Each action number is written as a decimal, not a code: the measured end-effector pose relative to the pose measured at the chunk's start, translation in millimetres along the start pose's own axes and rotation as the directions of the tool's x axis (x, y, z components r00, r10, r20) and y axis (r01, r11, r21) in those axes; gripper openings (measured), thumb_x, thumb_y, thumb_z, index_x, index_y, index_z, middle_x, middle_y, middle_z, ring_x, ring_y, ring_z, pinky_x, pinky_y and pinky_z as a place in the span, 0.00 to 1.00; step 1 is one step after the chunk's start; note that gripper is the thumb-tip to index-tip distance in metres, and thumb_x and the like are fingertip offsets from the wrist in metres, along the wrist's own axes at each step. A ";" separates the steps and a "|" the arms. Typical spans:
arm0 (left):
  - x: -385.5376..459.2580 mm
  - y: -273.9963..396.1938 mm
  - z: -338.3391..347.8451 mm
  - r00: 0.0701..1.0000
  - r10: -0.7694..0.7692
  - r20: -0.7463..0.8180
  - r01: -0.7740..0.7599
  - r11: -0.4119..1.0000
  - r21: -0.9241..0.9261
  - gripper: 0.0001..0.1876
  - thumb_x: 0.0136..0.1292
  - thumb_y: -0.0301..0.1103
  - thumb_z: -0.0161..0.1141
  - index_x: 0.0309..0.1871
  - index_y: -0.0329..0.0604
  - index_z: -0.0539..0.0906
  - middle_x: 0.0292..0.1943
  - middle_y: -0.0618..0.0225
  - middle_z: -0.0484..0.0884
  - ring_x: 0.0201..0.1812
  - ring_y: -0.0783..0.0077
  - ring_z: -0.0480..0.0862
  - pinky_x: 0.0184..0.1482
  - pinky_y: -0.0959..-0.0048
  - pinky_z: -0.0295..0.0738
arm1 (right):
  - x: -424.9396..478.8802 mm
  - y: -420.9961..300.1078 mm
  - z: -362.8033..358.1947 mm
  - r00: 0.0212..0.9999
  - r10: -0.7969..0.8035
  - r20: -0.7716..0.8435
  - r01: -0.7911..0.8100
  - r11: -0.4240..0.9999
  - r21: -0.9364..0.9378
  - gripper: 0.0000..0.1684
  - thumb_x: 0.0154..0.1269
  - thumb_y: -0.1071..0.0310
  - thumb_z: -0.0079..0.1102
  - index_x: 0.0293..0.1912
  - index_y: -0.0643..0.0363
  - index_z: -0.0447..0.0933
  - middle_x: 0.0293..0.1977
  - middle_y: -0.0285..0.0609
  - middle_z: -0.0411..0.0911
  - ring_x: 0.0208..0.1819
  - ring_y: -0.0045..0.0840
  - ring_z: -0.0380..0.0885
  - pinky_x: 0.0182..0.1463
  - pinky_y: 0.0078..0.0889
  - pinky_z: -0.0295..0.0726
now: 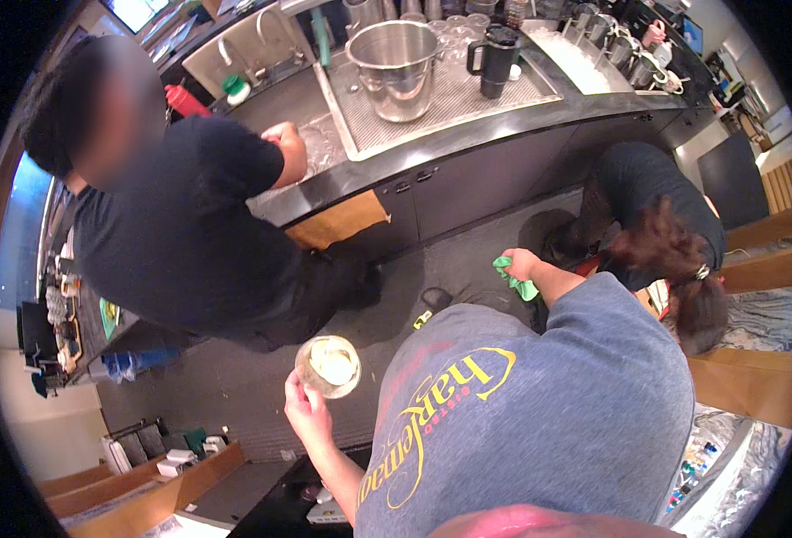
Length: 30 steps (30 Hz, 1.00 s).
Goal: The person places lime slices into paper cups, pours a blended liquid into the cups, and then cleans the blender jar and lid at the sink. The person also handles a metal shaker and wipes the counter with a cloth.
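My left hand holds a clear round glass by its side, over the dark floor. Looking down into it, I see pale yellowish contents, too washed out to name. Farther right, my right hand grips a crumpled green cloth, which hangs below the fingers. That arm reaches out past my grey shirt, and its hand is near a person bent low at the right. Both hands are clear of the counter. A dark shoe shows on the floor between them.
A person in black works at the sink counter, left. Another person crouches at right. A steel bucket and black handled tumbler stand on the drainboard, beside an ice bin. A brown cloth hangs on the cabinet front.
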<state>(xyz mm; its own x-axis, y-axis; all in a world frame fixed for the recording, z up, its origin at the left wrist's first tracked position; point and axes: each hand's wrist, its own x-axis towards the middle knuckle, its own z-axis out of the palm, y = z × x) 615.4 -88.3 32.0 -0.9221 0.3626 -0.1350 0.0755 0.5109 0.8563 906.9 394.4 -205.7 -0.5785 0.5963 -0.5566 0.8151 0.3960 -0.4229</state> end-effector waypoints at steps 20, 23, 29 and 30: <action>33.9 98.3 30.5 0.995 -0.092 -0.048 0.102 0.950 0.294 0.19 0.68 0.32 0.55 0.61 0.44 0.83 0.43 0.50 0.89 0.46 0.56 0.90 0.51 0.62 0.82 | 124.7 -70.6 -72.3 0.919 -0.330 0.216 0.350 0.935 -0.060 0.20 0.66 0.59 0.64 0.54 0.56 0.80 0.47 0.55 0.85 0.50 0.49 0.84 0.56 0.47 0.82; 40.7 100.2 35.0 0.999 -0.053 -0.010 0.053 0.956 0.289 0.19 0.68 0.31 0.55 0.60 0.41 0.82 0.44 0.50 0.89 0.44 0.57 0.90 0.50 0.65 0.82 | 141.5 -41.2 -83.3 0.915 -0.354 0.193 0.388 0.902 -0.189 0.22 0.69 0.50 0.62 0.49 0.59 0.81 0.45 0.57 0.85 0.51 0.51 0.83 0.56 0.49 0.81; 36.0 103.1 34.2 0.997 -0.062 -0.035 0.071 0.920 0.384 0.19 0.66 0.33 0.56 0.59 0.42 0.82 0.45 0.48 0.88 0.47 0.46 0.88 0.50 0.56 0.82 | 124.8 -138.9 -127.0 0.787 -0.505 0.354 0.359 0.842 0.403 0.22 0.76 0.48 0.59 0.45 0.60 0.80 0.38 0.37 0.84 0.40 0.23 0.83 0.48 0.34 0.82; 32.2 99.0 34.4 0.996 -0.061 -0.068 0.083 0.917 0.390 0.19 0.66 0.33 0.56 0.60 0.45 0.82 0.40 0.51 0.88 0.44 0.48 0.89 0.48 0.55 0.82 | 112.3 -169.4 -144.9 0.737 -0.610 0.292 0.412 0.747 0.521 0.23 0.80 0.49 0.52 0.47 0.60 0.82 0.35 0.39 0.85 0.41 0.24 0.82 0.49 0.34 0.82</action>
<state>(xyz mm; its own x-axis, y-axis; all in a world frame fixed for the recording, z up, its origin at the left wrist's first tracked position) 606.2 0.7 95.2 -0.9486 0.2772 -0.1528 0.1410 0.8022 0.5802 708.4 495.5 -93.0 -0.9324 -0.0064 -0.3614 0.3546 0.1773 -0.9181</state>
